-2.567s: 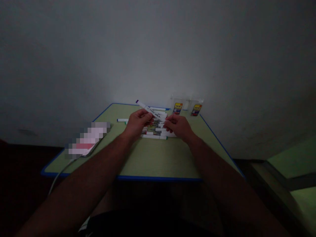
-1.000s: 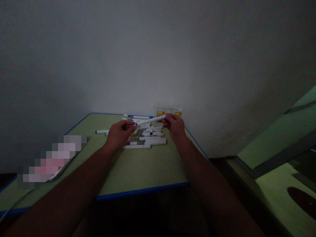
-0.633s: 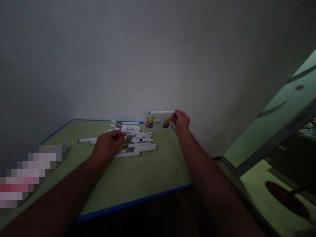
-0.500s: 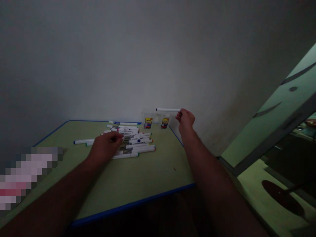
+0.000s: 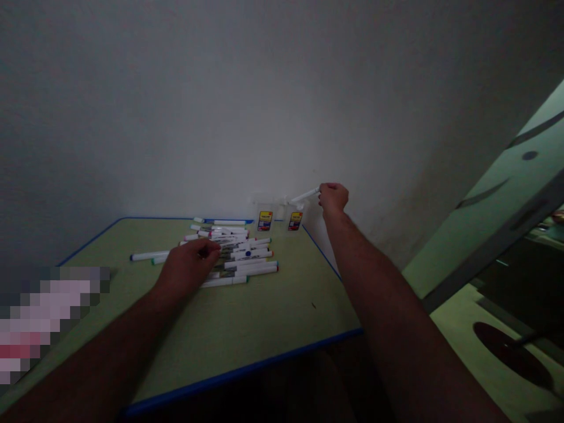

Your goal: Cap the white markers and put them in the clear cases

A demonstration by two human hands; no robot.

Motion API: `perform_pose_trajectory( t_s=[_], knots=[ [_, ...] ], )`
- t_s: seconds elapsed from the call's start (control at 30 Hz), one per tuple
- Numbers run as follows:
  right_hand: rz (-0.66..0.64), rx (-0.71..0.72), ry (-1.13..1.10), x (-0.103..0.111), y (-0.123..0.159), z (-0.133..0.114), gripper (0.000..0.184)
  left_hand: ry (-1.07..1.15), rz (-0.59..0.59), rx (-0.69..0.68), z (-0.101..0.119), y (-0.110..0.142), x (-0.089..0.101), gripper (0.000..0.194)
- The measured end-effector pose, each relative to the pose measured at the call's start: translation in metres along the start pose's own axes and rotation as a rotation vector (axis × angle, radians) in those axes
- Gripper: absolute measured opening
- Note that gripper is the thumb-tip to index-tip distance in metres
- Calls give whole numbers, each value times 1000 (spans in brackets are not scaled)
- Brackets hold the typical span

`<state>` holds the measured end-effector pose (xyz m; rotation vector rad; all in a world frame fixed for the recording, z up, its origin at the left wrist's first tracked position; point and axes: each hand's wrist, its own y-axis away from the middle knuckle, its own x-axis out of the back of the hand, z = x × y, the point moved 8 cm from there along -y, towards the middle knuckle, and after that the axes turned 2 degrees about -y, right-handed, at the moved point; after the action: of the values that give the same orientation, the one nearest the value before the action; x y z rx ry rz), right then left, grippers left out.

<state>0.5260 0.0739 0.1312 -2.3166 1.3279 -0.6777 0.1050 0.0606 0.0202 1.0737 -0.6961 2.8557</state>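
A white marker (image 5: 307,194) is pinched at one end in my right hand (image 5: 333,197). It slants down to the left, its far end at the top of the right clear plastic case (image 5: 295,220). A second clear case (image 5: 265,220) with a similar yellow and blue label stands just left of it. My left hand (image 5: 191,258) rests over a pile of white markers (image 5: 251,265) with coloured ends. Its thumb and finger are curled together, and whatever they hold, if anything, cannot be made out.
The pale table (image 5: 282,317) has a blue edge and stands against a grey wall (image 5: 282,106). A pixelated pink and white patch (image 5: 57,311) covers the left side. To the right are a light panel (image 5: 497,188) and a dark round base (image 5: 513,352) on the floor.
The marker in my right hand has gone from level to tilted, its far end lowering to the right case. My right hand has risen slightly. My left hand has stayed over the pile.
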Motion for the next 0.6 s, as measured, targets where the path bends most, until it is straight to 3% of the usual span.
perform_pose_trajectory(
  t_s=[0.1, 0.33, 0.6],
  knots=[
    [39, 26, 152, -7, 0, -7, 17, -21, 0, 7, 1, 0, 1, 20],
    [-144, 118, 298, -43, -1, -12, 12, -3, 5, 0, 5, 0, 0, 16],
    [-296, 123, 451, -69, -2, -10, 22, -50, -46, -11, 11, 2, -4, 17]
  ],
)
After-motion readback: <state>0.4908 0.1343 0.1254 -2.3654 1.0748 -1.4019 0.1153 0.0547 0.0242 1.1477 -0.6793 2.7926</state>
